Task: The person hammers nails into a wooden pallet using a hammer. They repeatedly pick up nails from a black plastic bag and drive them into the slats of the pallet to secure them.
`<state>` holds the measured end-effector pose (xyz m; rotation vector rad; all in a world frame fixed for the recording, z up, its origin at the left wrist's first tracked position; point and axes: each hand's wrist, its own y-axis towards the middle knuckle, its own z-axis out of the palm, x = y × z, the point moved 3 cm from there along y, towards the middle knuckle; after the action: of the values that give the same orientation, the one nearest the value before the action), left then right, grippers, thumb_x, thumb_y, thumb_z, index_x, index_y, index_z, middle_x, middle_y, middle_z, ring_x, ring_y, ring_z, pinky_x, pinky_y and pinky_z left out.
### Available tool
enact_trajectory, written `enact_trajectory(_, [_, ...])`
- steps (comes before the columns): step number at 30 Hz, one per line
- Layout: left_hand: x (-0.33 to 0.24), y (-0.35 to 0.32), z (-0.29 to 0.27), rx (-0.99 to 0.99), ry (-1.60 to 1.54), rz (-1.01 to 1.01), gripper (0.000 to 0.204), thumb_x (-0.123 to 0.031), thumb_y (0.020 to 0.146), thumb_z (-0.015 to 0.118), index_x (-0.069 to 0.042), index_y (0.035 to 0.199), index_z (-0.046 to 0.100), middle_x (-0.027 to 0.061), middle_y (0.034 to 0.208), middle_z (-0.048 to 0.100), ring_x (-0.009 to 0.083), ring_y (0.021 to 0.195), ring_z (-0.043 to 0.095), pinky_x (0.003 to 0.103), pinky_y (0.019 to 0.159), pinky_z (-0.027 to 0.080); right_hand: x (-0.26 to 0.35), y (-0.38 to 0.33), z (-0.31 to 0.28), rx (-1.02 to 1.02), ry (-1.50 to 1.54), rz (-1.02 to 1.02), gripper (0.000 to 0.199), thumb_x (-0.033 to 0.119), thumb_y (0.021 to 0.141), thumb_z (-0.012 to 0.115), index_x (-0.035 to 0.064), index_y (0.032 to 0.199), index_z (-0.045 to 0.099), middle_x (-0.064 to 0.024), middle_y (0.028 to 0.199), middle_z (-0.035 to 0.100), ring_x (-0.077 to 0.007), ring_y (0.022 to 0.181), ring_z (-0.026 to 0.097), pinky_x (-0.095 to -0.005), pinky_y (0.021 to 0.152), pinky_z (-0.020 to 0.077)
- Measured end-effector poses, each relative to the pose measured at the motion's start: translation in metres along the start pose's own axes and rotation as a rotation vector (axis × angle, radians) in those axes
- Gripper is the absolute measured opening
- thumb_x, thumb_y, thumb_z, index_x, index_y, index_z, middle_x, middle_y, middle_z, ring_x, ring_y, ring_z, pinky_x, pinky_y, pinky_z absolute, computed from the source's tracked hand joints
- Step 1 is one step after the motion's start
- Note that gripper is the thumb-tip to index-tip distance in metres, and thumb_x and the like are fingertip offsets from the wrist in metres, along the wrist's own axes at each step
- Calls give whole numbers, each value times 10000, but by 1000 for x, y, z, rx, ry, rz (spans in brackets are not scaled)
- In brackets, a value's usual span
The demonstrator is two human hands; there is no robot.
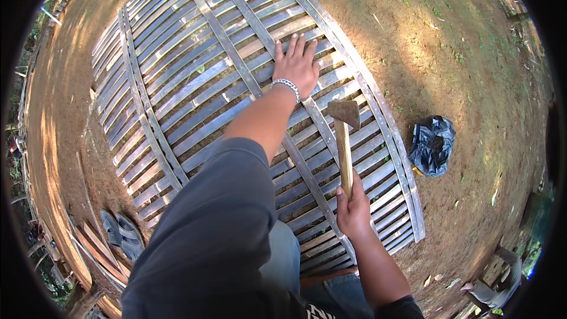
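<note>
Head view: left fingers [294, 49] outspread, right fingers [357, 185] clasp hatchet [344, 150]; bag [420, 145], sandals [129, 236] flank slats [227, 44].

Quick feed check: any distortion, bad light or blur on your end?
Head view: fisheye bending bows the slatted panel, and black surrounds the image; head view: sunlit patches and shade mottle the dirt ground; head view: the hatchet looks fairly sharp, the far right rim softer.
</note>
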<state>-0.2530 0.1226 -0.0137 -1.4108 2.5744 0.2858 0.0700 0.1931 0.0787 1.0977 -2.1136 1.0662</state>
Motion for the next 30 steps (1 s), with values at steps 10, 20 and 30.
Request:
enact_trajectory(10, [9,1,1,-29,5,49,563,-320,1043,434,-125,1572,419,151,1664,344,302,1573,254,604,1274,142,11,15,9,-141,42,-183,572,103,1020,594,53,1548,381,-291,1124,692,-494,977,704,-491,824,577])
enact_trajectory(20, [12,3,2,-80,-2,50,543,-303,1036,435,-114,1544,455,150,1651,370,307,1563,277,591,1278,151,19,23,-3,-199,38,-314,533,62,1008,602,-22,1498,409,-264,1055,688,-346,813,731,-429,731,583])
enact_trajectory(30, [11,0,5,-59,-41,39,541,-289,1035,445,-113,1546,451,145,1648,379,304,1562,282,576,1283,151,7,26,-1,-197,57,-218,527,17,992,607,-33,1487,436,-266,1036,700,-364,850,736,-410,744,574])
